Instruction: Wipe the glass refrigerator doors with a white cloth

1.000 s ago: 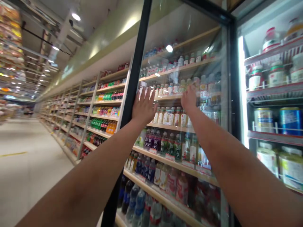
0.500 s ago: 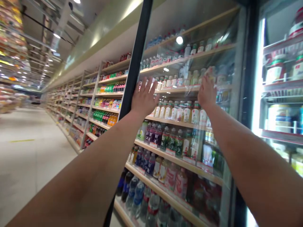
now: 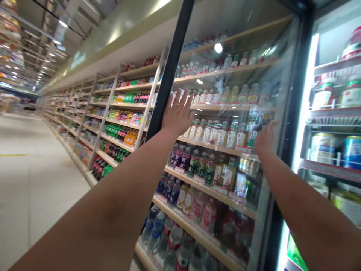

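Glass door is standing left of the cooler; we are spreading our left hand at the door's left edge, seemingly bracing, and not discerning any grip by our right hand.

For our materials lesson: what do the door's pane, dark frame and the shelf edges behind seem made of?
Pane: likely clear, glossy glass; lamps reflect in it. Dark frame: smooth, perhaps painted metal; uniform colour. Shelf edges: pale tan, matt, wood-like; possibly laminate.

Two grips and one glass door
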Action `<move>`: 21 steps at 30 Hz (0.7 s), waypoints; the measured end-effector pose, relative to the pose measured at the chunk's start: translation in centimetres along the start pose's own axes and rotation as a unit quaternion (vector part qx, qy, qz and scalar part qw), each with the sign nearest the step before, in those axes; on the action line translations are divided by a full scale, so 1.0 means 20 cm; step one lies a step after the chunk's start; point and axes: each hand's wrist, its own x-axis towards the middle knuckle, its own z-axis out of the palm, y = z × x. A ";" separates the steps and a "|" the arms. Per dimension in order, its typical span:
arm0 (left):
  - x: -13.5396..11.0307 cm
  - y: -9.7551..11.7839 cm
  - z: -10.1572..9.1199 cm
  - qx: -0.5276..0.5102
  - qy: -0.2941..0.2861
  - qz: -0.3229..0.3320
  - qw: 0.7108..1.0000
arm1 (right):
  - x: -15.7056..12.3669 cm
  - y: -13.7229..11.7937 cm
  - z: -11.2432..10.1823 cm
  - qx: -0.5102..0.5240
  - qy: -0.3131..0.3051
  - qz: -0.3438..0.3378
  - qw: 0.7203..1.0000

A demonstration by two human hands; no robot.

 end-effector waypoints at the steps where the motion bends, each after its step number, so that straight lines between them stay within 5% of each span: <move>1: 0.00 0.00 -0.01 0.002 -0.002 -0.001 1.000 | 0.02 -0.09 0.04 0.007 0.003 0.010 1.000; 4: -0.01 0.02 -0.02 0.010 -0.001 0.005 1.000 | 0.06 -0.46 0.12 0.042 -0.017 -0.031 0.998; 7: -0.01 0.02 -0.03 0.011 0.002 0.013 1.000 | 0.02 -0.84 0.13 0.121 -0.076 -0.179 0.973; 11: -0.01 0.02 -0.05 0.026 0.000 0.011 1.000 | -0.03 -1.04 0.07 0.139 -0.117 -0.268 0.946; 14: 0.00 0.03 -0.06 0.019 -0.007 0.004 1.000 | -0.02 -0.88 0.03 0.116 -0.116 -0.257 0.952; 21: -0.01 0.05 -0.07 -0.033 -0.020 -0.012 0.999 | -0.19 -0.07 -0.08 0.033 -0.075 -0.021 0.996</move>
